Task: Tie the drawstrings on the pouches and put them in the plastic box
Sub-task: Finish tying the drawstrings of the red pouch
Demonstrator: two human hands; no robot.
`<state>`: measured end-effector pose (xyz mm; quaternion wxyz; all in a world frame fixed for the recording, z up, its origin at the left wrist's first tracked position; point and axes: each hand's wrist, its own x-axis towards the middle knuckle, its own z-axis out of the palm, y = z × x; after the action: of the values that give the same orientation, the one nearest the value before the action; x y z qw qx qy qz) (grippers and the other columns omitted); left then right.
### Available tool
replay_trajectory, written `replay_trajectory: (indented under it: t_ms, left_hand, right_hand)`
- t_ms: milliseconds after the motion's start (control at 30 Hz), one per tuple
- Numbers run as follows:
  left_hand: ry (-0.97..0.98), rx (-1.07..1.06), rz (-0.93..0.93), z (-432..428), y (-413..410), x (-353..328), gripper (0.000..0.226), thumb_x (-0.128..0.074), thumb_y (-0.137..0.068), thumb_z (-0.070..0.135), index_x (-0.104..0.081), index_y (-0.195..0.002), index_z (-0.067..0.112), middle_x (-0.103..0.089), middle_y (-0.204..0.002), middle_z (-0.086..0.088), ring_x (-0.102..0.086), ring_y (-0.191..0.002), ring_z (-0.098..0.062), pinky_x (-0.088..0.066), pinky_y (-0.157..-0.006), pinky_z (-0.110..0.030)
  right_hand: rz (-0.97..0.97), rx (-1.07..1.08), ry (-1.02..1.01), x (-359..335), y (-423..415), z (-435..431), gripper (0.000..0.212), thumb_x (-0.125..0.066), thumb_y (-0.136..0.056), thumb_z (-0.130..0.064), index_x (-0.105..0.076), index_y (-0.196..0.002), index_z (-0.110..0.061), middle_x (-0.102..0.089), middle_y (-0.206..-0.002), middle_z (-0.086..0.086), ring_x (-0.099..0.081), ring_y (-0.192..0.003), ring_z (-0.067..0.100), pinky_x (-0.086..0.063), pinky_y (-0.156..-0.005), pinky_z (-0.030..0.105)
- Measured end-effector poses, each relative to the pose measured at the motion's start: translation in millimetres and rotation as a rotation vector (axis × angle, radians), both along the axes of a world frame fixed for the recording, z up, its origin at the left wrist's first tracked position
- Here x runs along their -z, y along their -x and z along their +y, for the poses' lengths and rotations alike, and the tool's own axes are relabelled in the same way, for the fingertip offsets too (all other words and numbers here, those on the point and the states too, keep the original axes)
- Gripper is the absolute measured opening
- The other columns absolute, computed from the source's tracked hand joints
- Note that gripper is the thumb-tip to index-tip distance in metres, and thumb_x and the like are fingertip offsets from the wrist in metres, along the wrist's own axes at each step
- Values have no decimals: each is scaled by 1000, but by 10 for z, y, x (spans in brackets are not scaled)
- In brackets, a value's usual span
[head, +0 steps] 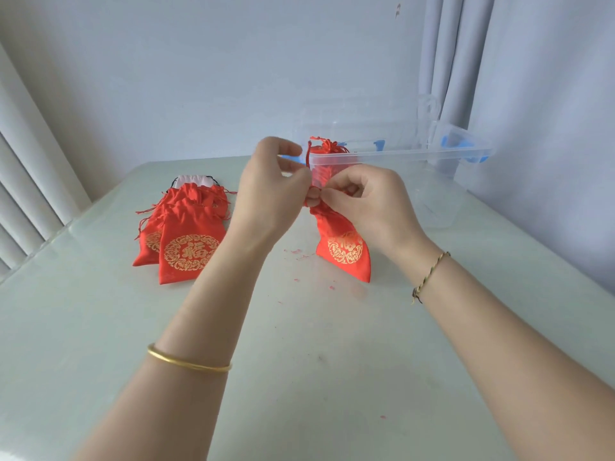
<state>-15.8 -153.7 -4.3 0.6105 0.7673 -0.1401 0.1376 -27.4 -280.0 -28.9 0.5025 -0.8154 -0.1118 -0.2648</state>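
Head view: left hand (273, 184) and right hand (369, 202) fingers pinch the pouch (344, 252) neck (body hanging down), plastic box (399, 155) just beyond.

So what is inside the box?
A red pouch, top above the box rim. Its lower part is covered by the left hand and right hand, holding another pouch.

A pale glass-topped table (332, 361) is shown. A pile of red pouches (186, 234) is laid far left, a clear plastic box (399, 155) far right, and red specks (294, 251) are scattered between.
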Motion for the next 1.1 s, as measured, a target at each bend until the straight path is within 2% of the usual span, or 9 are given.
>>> replay_trajectory:
  t_ms: [100,200,300,433,567,733,867,1000,1100]
  left_hand:
    - [-216,-110,-216,11,9,12,32,-51,-83,6,-48,-113,17,-52,-111,3,-54,-102,-8,-45,-90,-24]
    - [-243,-74,-319,57,2,-14,26,-55,-78,4,-54,-95,23,-51,-112,5,-47,-110,-7,-42,-93,-20]
    - [-446,-47,-375,24,7,34,15,-61,-79,9,-64,-82,23,-47,-116,7,-37,-115,-11,-28,-87,-5]
    - [-580,-120,-417,13,-33,90,9,-66,-81,19,-68,-89,21,-47,-124,2,-33,-122,-18,-25,-90,-18]
    - [-605,-121,-389,45,-57,79,7,-67,-82,20,-69,-89,21,-47,-125,1,-33,-122,-18,-24,-91,-19]
    - [-579,-118,-359,72,-87,81,3,-66,-82,19,-68,-85,20,-47,-113,6,-36,-116,-15,-22,-84,-15]
    - [-495,-135,-291,145,-133,79,3,-65,-83,18,-64,-80,18,-54,-94,5,-51,-96,-17,-37,-77,-25]
    - [-454,-184,-213,202,-185,117,10,-58,-84,11,-55,-76,15,-58,-72,3,-54,-71,-20,-41,-63,-28]
    - [-430,-180,-203,182,-182,149,11,-56,-84,8,-54,-76,15,-59,-70,2,-53,-69,-19,-40,-59,-27]
  right_hand:
    - [103,45,-140,16,-39,-33,21,-65,-78,-7,-64,-60,-18,-59,-53,-8,-53,-48,2,-45,-54,25]
    - [220,7,-358,4,-40,-47,20,-63,-80,-4,-62,-60,-11,-52,-47,-4,-45,-36,3,-36,-43,19]
    - [292,-29,-482,-3,-43,-57,18,-63,-81,-4,-60,-63,-6,-48,-51,2,-37,-38,7,-31,-38,18]
    - [352,-74,-557,-11,-77,-86,21,-63,-82,-7,-58,-62,-7,-46,-56,7,-34,-44,13,-28,-40,21]
    - [371,-137,-580,-18,-76,-68,18,-62,-83,-5,-60,-65,-7,-48,-51,2,-37,-41,9,-30,-40,18]
    - [333,-164,-435,-28,-34,-100,11,-64,-83,-6,-64,-72,-8,-50,-57,4,-38,-43,9,-31,-44,20]
    - [204,-23,-263,-56,-36,-215,20,-66,-80,-2,-63,-65,-14,-53,-43,-13,-41,-34,-1,-33,-41,13]
    - [188,53,-279,-35,-99,-375,23,-69,-77,-3,-61,-61,-18,-53,-44,-14,-41,-38,-4,-33,-46,11]
    - [200,69,-274,44,-149,-387,25,-69,-77,-1,-60,-59,-17,-52,-41,-14,-43,-36,-5,-32,-42,8]
